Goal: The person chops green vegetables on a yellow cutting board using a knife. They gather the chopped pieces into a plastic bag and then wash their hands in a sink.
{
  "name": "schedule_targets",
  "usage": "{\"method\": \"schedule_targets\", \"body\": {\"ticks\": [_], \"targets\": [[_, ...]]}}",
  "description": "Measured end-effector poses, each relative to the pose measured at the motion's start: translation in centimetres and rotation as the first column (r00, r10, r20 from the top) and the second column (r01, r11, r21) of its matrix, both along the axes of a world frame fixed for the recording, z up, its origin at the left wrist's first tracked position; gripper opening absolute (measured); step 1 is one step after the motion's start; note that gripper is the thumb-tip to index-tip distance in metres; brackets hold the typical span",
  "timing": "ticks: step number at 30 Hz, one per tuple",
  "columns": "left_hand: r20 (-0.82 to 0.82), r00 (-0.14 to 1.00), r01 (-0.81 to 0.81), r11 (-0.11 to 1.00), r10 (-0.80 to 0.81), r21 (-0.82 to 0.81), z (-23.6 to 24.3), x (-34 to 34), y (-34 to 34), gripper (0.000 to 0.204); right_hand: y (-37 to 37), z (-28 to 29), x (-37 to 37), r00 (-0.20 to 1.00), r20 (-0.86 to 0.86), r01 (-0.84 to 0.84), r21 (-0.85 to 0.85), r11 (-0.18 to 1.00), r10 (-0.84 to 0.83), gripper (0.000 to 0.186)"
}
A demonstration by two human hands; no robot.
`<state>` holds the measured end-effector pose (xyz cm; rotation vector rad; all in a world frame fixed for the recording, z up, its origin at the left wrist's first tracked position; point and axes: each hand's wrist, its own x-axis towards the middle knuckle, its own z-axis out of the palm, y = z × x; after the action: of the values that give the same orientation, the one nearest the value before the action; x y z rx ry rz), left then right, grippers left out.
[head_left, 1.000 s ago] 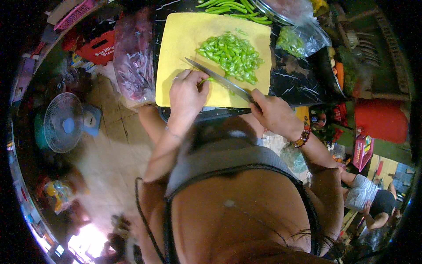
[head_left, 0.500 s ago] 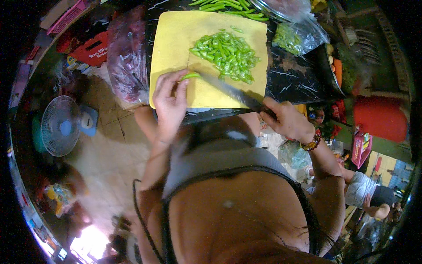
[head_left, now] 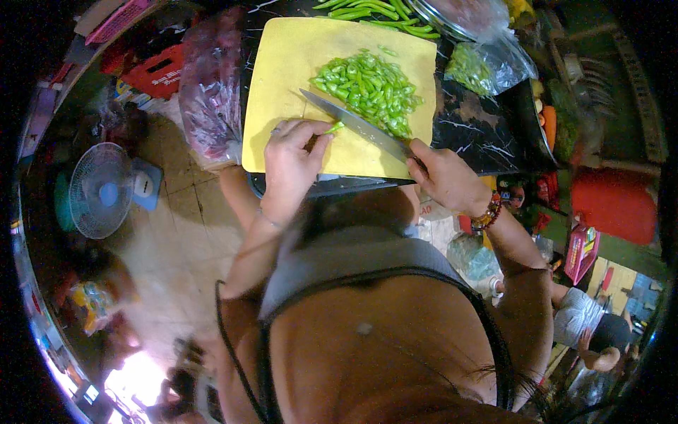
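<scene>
A yellow cutting board [head_left: 282, 63] lies on a black marbled tabletop. On it rests a heap of sliced green chili peppers [head_left: 367, 88]. My left hand [head_left: 296, 148], at the board's near left part, pinches a short piece of green chili pepper [head_left: 335, 128] between thumb and fingers. My right hand [head_left: 452, 177] is closed round the dark handle of a kitchen knife [head_left: 360, 126]. The blade points up and left across the board, between the pepper piece and the heap. Several whole green chili peppers [head_left: 367, 10] lie beyond the board's far edge.
A plastic bag of green vegetables [head_left: 487, 67] sits right of the board, near a dark pan holding a carrot [head_left: 549, 126]. To the left hangs a purplish plastic bag [head_left: 212, 92]. A white fan [head_left: 102, 191] stands on the floor. Another person [head_left: 593, 325] is at the far right.
My left hand has moved right with the pepper, which now looks shorter. The knife has shifted beyond the pepper, with its tip farther up the board.
</scene>
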<state>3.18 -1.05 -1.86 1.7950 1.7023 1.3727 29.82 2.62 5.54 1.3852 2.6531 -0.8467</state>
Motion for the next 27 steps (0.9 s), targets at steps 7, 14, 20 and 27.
{"method": "schedule_targets", "body": {"ticks": [7, 14, 20, 27], "targets": [[0.037, 0.999, 0.039, 0.994, -0.036, -0.102, 0.7, -0.2, 0.0, 0.010, -0.6, 1.5, 0.5, 0.998, 0.057, -0.011, 0.025, 1.000, 0.010, 0.022], [-0.173, 0.985, 0.009, 1.000, -0.009, -0.003, 0.4, 0.2, 0.7, 0.007, -1.2, 1.2, 0.0, 0.996, 0.093, -0.014, 0.071, 0.997, 0.008, 0.023], [-0.190, 0.982, 0.015, 1.000, -0.011, 0.021, 0.3, 0.3, 0.5, 0.007, -1.5, 1.9, -0.2, 0.992, 0.121, -0.036, 0.092, 0.995, 0.025, 0.025], [-0.183, 0.983, 0.011, 1.000, -0.007, 0.020, 0.3, 0.2, 0.4, 0.006, -1.6, 2.2, -0.8, 0.984, 0.173, -0.052, 0.093, 0.994, 0.035, 0.024]]}}
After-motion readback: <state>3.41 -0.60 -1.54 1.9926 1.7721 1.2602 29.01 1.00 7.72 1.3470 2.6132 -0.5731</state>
